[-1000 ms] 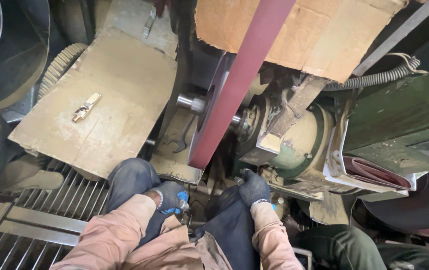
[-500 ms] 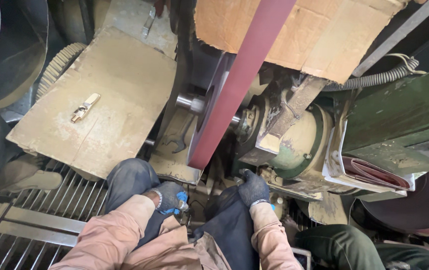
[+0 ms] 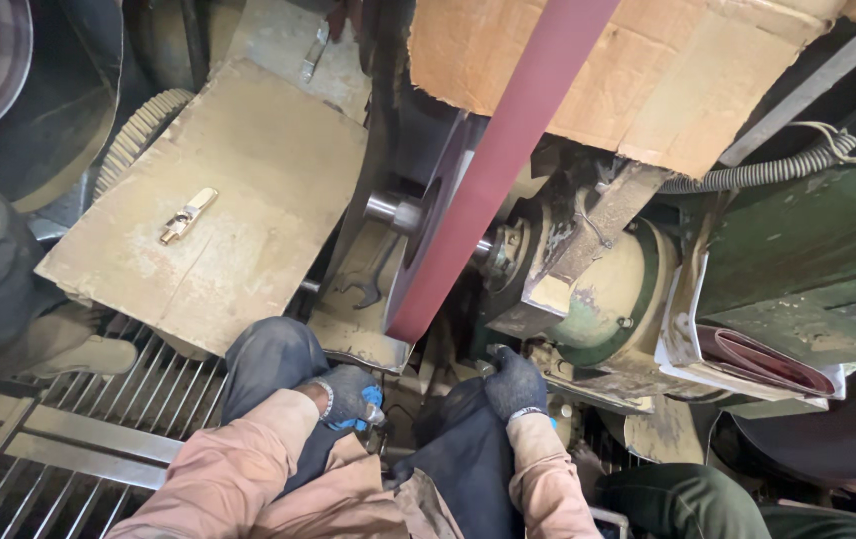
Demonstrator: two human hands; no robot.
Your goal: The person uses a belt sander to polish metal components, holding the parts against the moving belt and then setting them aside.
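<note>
I sit at a belt grinding machine with my knees close to it. My left hand [image 3: 348,396], in a dark glove with blue on it, rests on my left knee. Its fingers are closed around a small shiny metal part [image 3: 376,414]. My right hand [image 3: 516,384], also in a dark glove, lies on my right knee just below the machine's base. Its fingers curl downward and hide whatever is under them. The dark red abrasive belt [image 3: 488,190] runs diagonally over a wheel [image 3: 426,235] right above my hands.
A dusty flat board [image 3: 248,190] at left carries a small brass fitting [image 3: 186,215]. A wrench [image 3: 368,284] lies beside the wheel. Cardboard [image 3: 667,70] covers the top, and a green metal housing [image 3: 807,269] stands at right. Another person's leg and shoe [image 3: 58,349] are at far left, above a metal grate floor [image 3: 98,429].
</note>
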